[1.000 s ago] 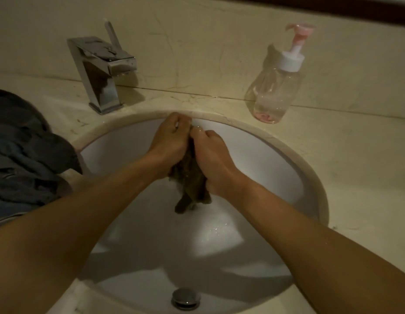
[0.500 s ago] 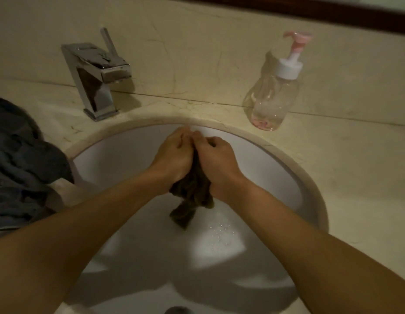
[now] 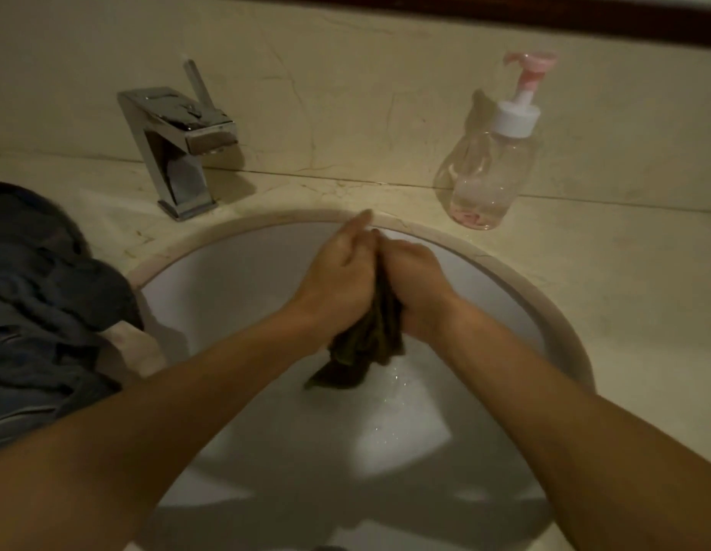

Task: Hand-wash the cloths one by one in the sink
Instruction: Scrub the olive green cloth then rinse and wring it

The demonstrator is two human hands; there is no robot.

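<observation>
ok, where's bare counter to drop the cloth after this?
Free: counter right of the sink, from the bottle forward; the strip behind the sink between faucet and bottle. Crowded: left counter, covered by the pile; basin middle, where left hand and right hand work the cloth.

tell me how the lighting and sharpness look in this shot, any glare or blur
Head view: dim, warm light. Bright patches and arm shadows fall across the sink wall. Small glints sit on the faucet top. The fingertips of the left hand are smeared. The right hand and the cloth look soft. The dark cloth pile at left loses detail.
</observation>
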